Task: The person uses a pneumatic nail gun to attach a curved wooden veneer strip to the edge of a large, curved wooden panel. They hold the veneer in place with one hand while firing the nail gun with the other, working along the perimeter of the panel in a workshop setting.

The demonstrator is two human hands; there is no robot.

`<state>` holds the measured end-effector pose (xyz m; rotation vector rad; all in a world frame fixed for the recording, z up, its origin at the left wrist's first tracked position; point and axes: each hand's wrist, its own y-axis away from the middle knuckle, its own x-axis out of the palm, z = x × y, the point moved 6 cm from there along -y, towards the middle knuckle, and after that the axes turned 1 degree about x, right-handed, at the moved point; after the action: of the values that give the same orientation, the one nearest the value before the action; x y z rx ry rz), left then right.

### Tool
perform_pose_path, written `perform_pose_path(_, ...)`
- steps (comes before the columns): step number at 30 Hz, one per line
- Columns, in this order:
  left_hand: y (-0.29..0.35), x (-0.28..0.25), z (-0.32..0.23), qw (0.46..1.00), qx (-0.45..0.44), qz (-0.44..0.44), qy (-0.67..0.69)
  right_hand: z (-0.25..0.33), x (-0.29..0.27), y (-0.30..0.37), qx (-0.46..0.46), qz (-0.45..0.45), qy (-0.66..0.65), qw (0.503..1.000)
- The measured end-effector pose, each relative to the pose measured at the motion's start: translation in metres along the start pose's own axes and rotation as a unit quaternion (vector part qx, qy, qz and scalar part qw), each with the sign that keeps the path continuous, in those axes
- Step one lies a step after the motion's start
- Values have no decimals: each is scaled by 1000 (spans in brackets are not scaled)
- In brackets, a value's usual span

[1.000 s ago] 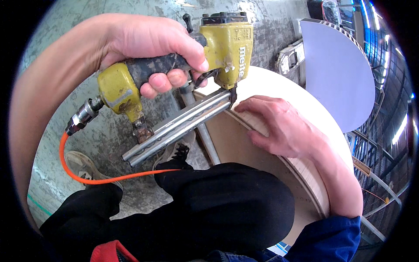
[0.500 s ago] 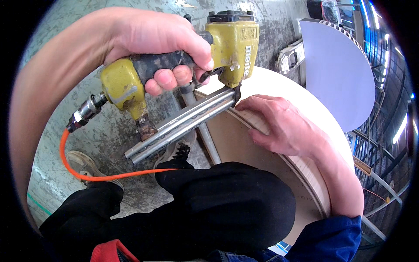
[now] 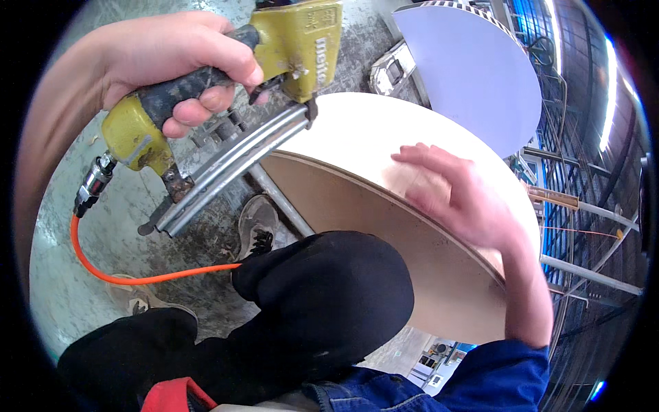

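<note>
My left hand (image 3: 175,62) is wrapped round the dark grip of a yellow pneumatic staple gun (image 3: 302,51), with a finger at the trigger. The gun's silver magazine (image 3: 237,168) slants down toward me, and its nose is close to the far left end of a curved wooden panel (image 3: 357,127). Whether the nose touches the panel cannot be made out. My right hand (image 3: 467,196) is open, fingers stretched over the panel's pale outer face near its edge; contact is unclear. The panel's brown inner side (image 3: 432,275) faces my knee.
An orange air hose (image 3: 158,279) runs from the gun's rear fitting to my black-trousered leg (image 3: 329,288). A metal tube (image 3: 285,202) stands beside the panel. Behind it are a white half-round board (image 3: 473,75) and a metal piece (image 3: 392,72). Metal bars (image 3: 590,275) lie at the right.
The staple gun in my left hand has shifted left and up in view. My right hand has come away from the gun's nose and moved along the panel, its fingers straightening.
</note>
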<state>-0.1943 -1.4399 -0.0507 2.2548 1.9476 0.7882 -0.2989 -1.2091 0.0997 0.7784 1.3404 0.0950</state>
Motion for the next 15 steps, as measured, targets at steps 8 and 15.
perform_pose_path(8,-8,35,-6,994,-16,93,61,28,25,25,9,-55,115,992)
perform_pose_path(15,-11,45,-6,988,-5,135,75,29,28,22,7,-43,133,990)
